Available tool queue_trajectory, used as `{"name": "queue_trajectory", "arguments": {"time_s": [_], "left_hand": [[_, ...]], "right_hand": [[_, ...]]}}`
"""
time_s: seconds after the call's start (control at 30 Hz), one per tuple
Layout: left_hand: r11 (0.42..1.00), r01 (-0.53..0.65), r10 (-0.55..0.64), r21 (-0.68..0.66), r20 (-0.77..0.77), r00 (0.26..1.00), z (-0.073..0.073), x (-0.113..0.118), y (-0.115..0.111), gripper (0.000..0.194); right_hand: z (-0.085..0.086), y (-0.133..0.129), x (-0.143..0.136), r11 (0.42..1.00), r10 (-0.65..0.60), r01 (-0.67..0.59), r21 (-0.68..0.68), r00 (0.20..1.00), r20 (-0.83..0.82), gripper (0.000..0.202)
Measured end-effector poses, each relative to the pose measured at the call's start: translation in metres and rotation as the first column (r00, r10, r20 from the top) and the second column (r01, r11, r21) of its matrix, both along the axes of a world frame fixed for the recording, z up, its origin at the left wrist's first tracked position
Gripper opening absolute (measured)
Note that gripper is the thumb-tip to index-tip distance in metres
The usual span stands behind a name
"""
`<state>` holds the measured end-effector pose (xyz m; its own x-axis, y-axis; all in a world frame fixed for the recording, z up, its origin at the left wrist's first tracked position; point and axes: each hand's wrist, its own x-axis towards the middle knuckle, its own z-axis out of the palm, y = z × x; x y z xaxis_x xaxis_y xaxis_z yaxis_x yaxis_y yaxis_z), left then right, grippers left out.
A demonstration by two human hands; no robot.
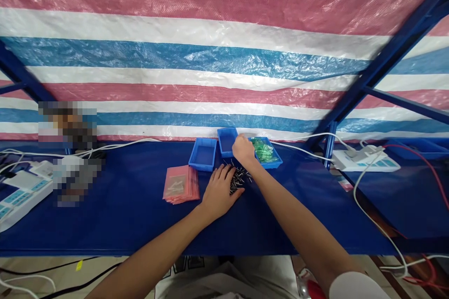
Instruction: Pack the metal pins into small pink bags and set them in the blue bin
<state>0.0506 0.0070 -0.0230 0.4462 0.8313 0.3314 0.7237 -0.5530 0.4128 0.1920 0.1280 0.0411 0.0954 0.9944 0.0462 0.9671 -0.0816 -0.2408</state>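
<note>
My left hand (pixel 220 190) lies on the blue table, fingers stretched out and thumb apart. It curves round the left side of a heap of small dark and silvery metal pins (pixel 237 182), too small to tell whether screws or rivets. Beyond the heap, my right hand (pixel 243 148) is closed at the right front corner of an upright blue tray (pixel 227 142). Whatever its fingers hold, if anything, is hidden. Right of that hand, a second blue tray (pixel 277 164) contains green plastic packets (pixel 264 150). A third blue tray (pixel 204 155) stands to the left, with nothing visible inside.
A stack of pink packets (pixel 182 184), small pale parts in the top one, lies left of my left hand. White power strips (pixel 366 160) with cables sit at both ends of the table (pixel 133 215). Behind hangs a striped plastic sheet (pixel 196 56) between blue metal frame bars (pixel 372 63).
</note>
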Motion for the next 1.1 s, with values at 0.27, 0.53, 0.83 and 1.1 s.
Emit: {"name": "queue_trajectory", "arguments": {"time_s": [0.27,0.53,0.83,1.1], "left_hand": [[0.999,0.022,-0.021,0.026,-0.004,1.0,0.003,0.0,-0.002,0.061],[0.99,0.031,-0.036,0.136,0.032,0.999,0.011,-0.002,-0.009,0.05],[0.955,-0.173,0.159,0.24,0.079,0.984,0.029,-0.011,-0.005,0.073],[0.958,-0.256,0.266,0.127,-0.07,0.961,0.027,-0.022,0.029,0.073]], "right_hand": [[-0.003,-0.01,0.005,0.988,0.079,-0.08,0.136,0.997,0.014,0.055],[-0.012,-0.019,0.011,0.974,0.198,-0.203,0.095,0.978,0.067,0.041],[-0.004,-0.04,0.004,0.975,0.198,-0.208,0.08,0.973,0.118,0.04],[-0.003,-0.044,0.003,0.974,0.187,-0.199,0.107,0.976,0.112,0.039]]}}
